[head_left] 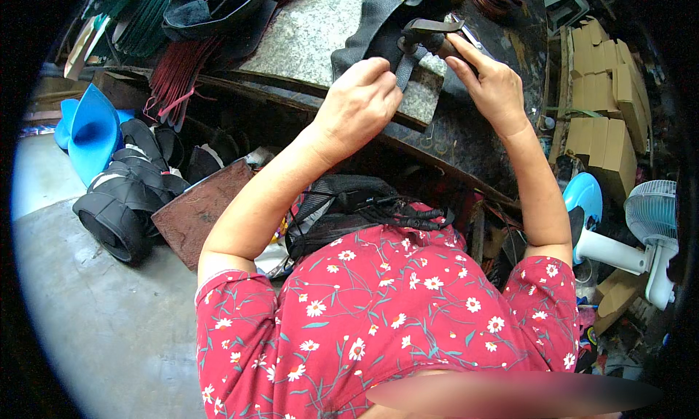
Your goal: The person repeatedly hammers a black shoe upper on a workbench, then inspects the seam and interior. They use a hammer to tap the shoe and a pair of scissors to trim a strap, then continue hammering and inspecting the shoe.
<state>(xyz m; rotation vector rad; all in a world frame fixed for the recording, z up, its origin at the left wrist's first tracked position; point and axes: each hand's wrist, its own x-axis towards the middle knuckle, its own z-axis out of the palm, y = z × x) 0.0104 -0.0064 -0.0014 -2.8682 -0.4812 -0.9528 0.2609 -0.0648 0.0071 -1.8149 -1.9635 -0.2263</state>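
One bare left hand [362, 99] of ours is making a fist by a floppy black leather-like piece [375, 26], can't tell if it's pinching anything. Our right hand [495, 84] is gripping a dark-headed hammer [435, 27]; that piece is lying on a grey speckled stone slab [309, 22].

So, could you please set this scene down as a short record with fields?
Left hand: curled closed at the black piece; its grip is hidden
Right hand: holds a hammer; contact with the piece unclear
Work surface: grey speckled slab on a dark table
Right side: cardboard boxes, white fan
Left side: blue curved piece
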